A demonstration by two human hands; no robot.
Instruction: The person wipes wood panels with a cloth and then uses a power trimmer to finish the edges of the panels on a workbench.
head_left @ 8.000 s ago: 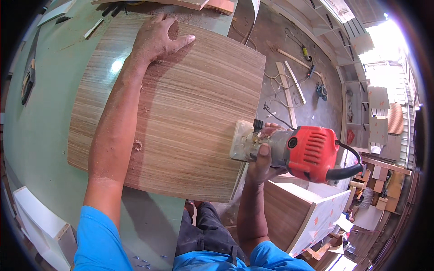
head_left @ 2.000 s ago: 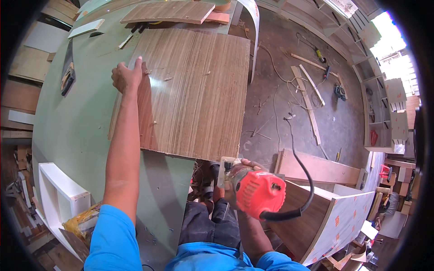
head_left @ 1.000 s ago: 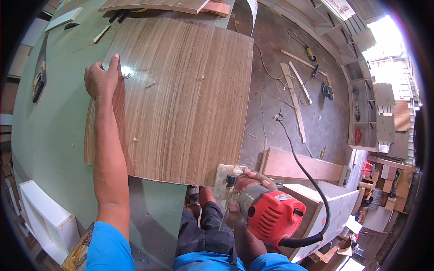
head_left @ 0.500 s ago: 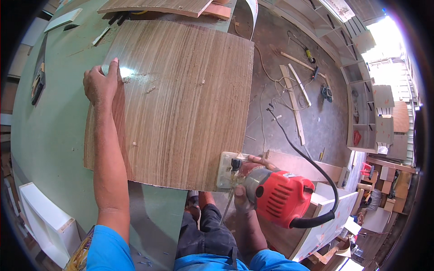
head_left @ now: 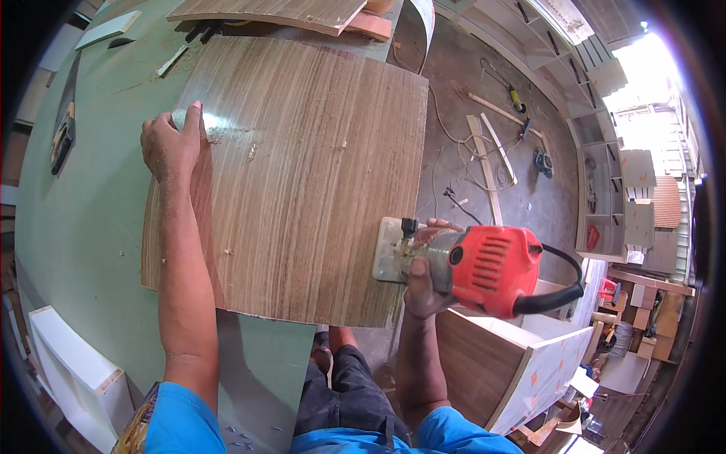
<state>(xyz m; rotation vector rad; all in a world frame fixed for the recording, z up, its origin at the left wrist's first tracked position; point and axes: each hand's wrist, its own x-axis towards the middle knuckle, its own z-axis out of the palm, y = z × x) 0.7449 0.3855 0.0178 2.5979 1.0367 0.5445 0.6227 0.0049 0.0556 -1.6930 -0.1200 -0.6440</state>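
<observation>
A brown wood-grain board (head_left: 310, 174) lies on the green table (head_left: 94, 219), its right side overhanging the floor. My left hand (head_left: 171, 145) grips the board's left edge, the thumb on top and the fingers curled at the side. My right hand (head_left: 423, 291) is wrapped round the grey body of a red trim router (head_left: 495, 271). The router's clear base plate rests at the board's right edge, above the near corner; its bit is hidden. A black cord loops from the router's back. Wood shavings are scattered over the board.
More wood-grain boards (head_left: 280, 13) lie at the table's far end. A handsaw (head_left: 64, 136) sits on the left of the table. Wooden strips (head_left: 485, 170) and cables lie on the floor at right. A wooden cabinet box (head_left: 476, 356) stands near my right arm, a white box (head_left: 76, 378) at lower left.
My right hand has moved the router away from me along the board's right edge, up from the near corner. The left hand keeps its place on the board.
</observation>
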